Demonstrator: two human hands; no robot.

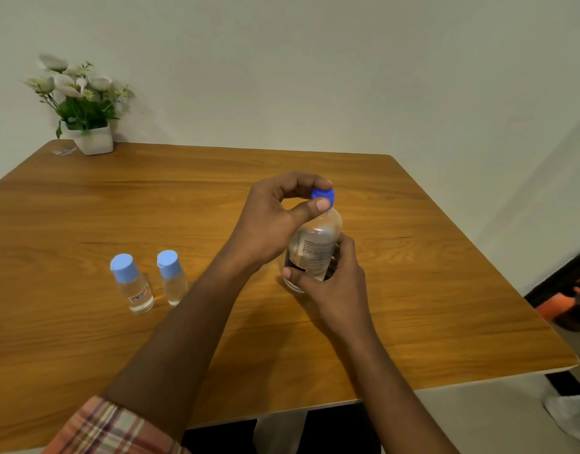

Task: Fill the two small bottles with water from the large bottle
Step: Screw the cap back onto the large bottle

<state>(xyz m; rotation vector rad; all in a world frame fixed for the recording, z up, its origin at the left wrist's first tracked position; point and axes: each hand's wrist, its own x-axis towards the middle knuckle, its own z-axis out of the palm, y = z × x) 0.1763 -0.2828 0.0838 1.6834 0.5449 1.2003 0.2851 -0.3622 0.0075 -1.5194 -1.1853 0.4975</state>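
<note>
The large clear bottle (314,244) with a printed label stands on the wooden table (85,217), right of centre. My right hand (331,283) wraps its lower body. My left hand (275,217) pinches its dark blue cap (323,194) between thumb and fingers; the cap sits on the neck. Two small clear bottles stand side by side to the left, both capped in light blue: the left small bottle (133,285) carries a small label, the right small bottle (172,278) is plain.
A white pot of artificial flowers (85,113) stands at the table's far left corner, with a small clear wrapper (63,151) beside it. The table's right edge drops to the floor, where dark and orange objects (566,299) lie.
</note>
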